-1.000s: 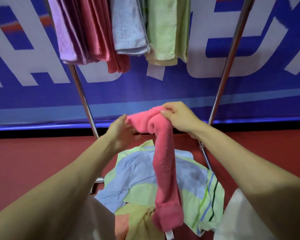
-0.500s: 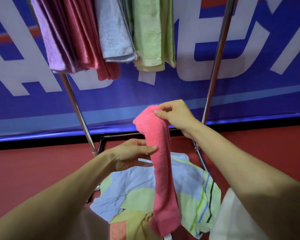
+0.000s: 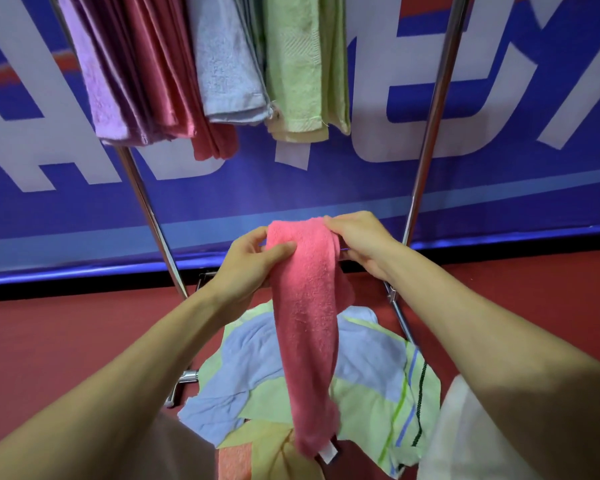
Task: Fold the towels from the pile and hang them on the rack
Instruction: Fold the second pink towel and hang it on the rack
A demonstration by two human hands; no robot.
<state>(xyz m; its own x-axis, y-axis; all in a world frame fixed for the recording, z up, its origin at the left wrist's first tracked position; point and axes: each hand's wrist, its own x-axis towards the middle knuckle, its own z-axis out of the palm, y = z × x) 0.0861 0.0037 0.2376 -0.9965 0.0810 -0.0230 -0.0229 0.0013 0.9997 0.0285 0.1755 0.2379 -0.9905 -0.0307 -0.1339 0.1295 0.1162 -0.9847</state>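
Head view: both hands, left [image 3: 248, 259] and right [image 3: 359, 242], pinch pink towel [image 3: 305, 327] top corners above pile [image 3: 368, 379].

The towel [image 3: 305, 323] hangs over pile [image 3: 371, 375]; rack [image 3: 430, 133] behind.

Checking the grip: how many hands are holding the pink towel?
2. Left hand pinches the pink towel at its top left; right hand grips the top right.

Blue banner [image 3: 222, 195] (big white letters) backs the red floor [image 3: 66, 341].
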